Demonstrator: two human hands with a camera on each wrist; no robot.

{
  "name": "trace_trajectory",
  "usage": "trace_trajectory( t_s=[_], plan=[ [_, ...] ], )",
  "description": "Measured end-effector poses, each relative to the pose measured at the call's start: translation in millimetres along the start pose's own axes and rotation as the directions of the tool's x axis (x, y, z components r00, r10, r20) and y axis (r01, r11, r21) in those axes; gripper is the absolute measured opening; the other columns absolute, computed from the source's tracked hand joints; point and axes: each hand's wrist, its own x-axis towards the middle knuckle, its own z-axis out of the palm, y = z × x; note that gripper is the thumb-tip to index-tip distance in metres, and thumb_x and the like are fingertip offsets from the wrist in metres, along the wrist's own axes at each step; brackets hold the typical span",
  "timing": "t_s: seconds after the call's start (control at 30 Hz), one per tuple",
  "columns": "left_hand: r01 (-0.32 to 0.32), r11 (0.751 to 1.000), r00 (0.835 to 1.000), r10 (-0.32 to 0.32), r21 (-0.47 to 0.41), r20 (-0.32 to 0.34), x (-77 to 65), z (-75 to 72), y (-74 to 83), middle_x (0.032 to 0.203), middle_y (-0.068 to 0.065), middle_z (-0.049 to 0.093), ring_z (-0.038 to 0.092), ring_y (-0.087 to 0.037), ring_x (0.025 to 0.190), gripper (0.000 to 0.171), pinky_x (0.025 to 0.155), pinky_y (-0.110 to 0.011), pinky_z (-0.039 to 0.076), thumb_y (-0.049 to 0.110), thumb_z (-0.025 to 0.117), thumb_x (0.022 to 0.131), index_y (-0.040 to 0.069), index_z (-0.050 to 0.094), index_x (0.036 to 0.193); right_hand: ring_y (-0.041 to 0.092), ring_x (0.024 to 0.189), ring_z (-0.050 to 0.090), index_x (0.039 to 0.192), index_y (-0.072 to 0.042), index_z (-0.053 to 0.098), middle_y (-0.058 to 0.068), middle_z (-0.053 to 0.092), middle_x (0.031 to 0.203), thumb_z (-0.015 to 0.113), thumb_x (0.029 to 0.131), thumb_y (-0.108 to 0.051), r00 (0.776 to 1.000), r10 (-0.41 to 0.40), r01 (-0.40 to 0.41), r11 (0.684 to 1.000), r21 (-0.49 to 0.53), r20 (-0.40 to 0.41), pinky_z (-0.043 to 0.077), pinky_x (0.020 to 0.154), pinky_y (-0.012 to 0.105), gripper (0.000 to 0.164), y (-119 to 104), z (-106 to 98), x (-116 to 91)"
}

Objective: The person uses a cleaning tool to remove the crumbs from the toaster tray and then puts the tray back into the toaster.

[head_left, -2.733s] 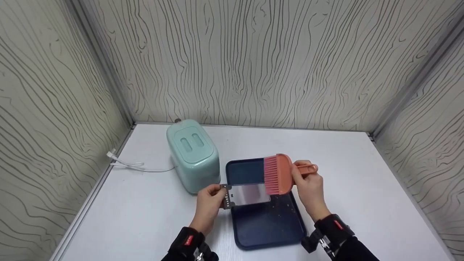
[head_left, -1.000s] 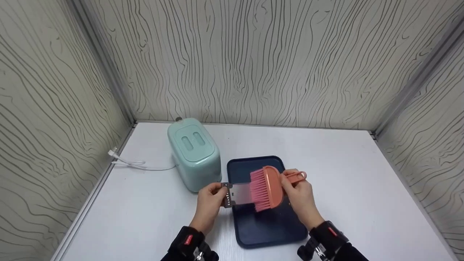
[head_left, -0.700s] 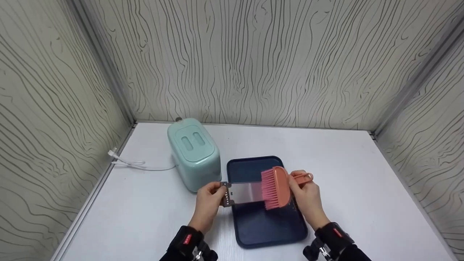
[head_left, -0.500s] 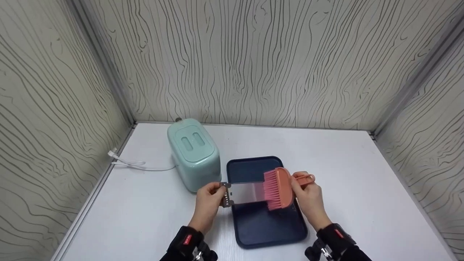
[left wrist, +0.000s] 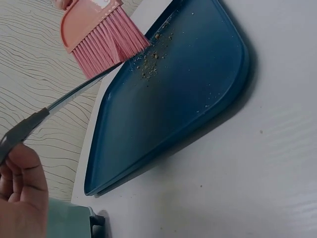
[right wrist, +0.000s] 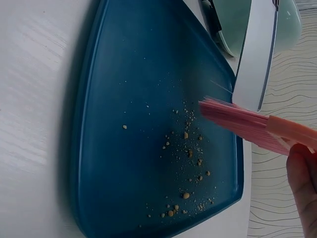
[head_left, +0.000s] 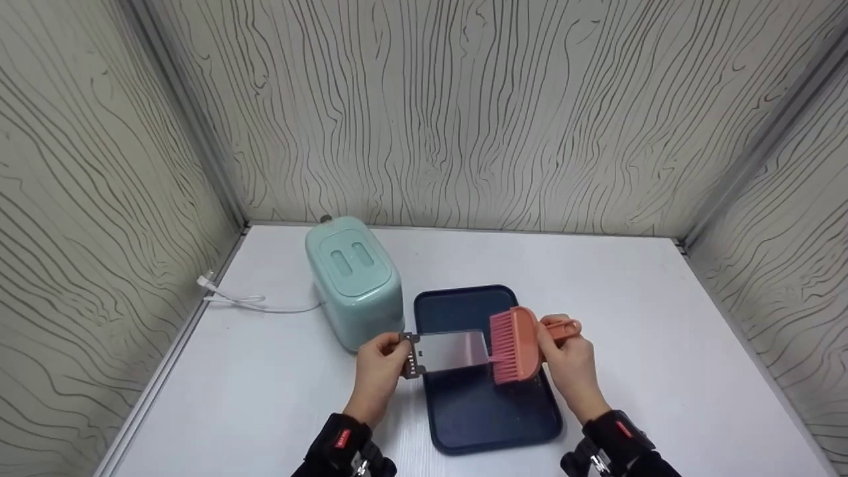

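Note:
My left hand (head_left: pixel 379 371) pinches the dark slotted end of a toaster crumb tray (head_left: pixel 454 350), a flat shiny metal plate. It is held out over a navy blue tray (head_left: pixel 490 424). My right hand (head_left: pixel 571 361) grips the handle of an orange brush (head_left: pixel 527 344) with pink bristles. In the head view the bristles are at the crumb tray's right end. Brown crumbs (right wrist: pixel 186 196) lie scattered on the blue tray, below the brush, in both wrist views. In the left wrist view the crumb tray (left wrist: pixel 74 94) shows edge-on, its far end by the bristles.
A mint green toaster (head_left: pixel 354 285) with a lid over its top stands left of the blue tray, close to my left hand. Its white cord (head_left: pixel 265 307) runs left to a plug near the table's left edge. Patterned panels (head_left: pixel 437 119) enclose the white table (head_left: pixel 629 318).
The brush has swept left over the crumb tray, then back right to its far end, uncovering the metal plate. My left hand has kept its hold and barely moved.

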Motion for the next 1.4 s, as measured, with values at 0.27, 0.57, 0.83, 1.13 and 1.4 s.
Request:
trace_trajectory(
  t_s=[0.27,0.57,0.83,1.13,1.4],
  plan=[
    [-0.002,1.000,1.000,0.002,0.001,-0.009,-0.4,-0.5,-2.1,0.079,-0.004,0.062,0.058,-0.010,0.064,0.016,0.057,-0.023,0.053,0.002,0.063,0.092,-0.008,0.070,0.102,0.004,0.069,0.065,0.110,-0.003,0.069,0.014,0.073,0.093,0.065,0.100,-0.021,0.998,0.069,-0.068,0.996,0.049,-0.005,0.053,0.062,0.019,0.021,-2.9,-3.4,0.6],
    [-0.001,1.000,1.000,0.001,0.005,-0.015,-1.5,-0.1,-2.5,0.080,-0.004,0.063,0.057,-0.010,0.065,0.016,0.057,-0.022,0.053,0.003,0.064,0.091,-0.008,0.070,0.101,0.015,0.077,0.074,0.110,-0.002,0.058,0.011,0.071,0.096,0.072,0.096,-0.035,0.975,0.218,-0.221,0.920,0.325,0.044,0.061,0.071,0.030,0.039,-12.6,-5.9,6.3],
    [0.004,1.000,1.000,-0.004,-0.003,-0.011,-3.0,0.9,-2.0,0.081,-0.003,0.064,0.057,-0.010,0.065,0.019,0.056,-0.023,0.052,0.005,0.065,0.092,-0.008,0.070,0.104,0.027,0.066,0.075,0.092,0.001,0.046,0.013,0.076,0.079,0.074,0.095,-0.029,0.985,0.171,-0.164,0.892,0.421,0.023,0.062,0.063,0.039,0.041,-17.8,1.5,5.9],
    [0.012,1.000,1.000,-0.012,-0.011,-0.005,-3.5,2.6,-1.0,0.079,-0.003,0.062,0.058,-0.011,0.066,0.017,0.057,-0.023,0.053,0.004,0.064,0.091,-0.007,0.071,0.102,0.033,0.054,0.071,0.083,0.003,0.048,0.017,0.074,0.073,0.074,0.095,-0.019,0.987,0.154,-0.124,0.891,0.436,-0.036,0.058,0.050,0.043,0.036,-24.5,11.1,6.0],
    [0.024,1.000,0.999,-0.024,-0.019,0.027,-3.9,2.8,2.2,0.081,-0.003,0.062,0.057,-0.011,0.068,0.017,0.058,-0.024,0.054,0.005,0.064,0.094,-0.007,0.071,0.104,0.031,0.050,0.069,0.081,0.003,0.049,0.022,0.073,0.075,0.077,0.093,-0.027,0.982,0.181,-0.148,0.899,0.411,-0.044,0.056,0.046,0.043,0.043,-13.6,14.8,3.0]
  ],
)
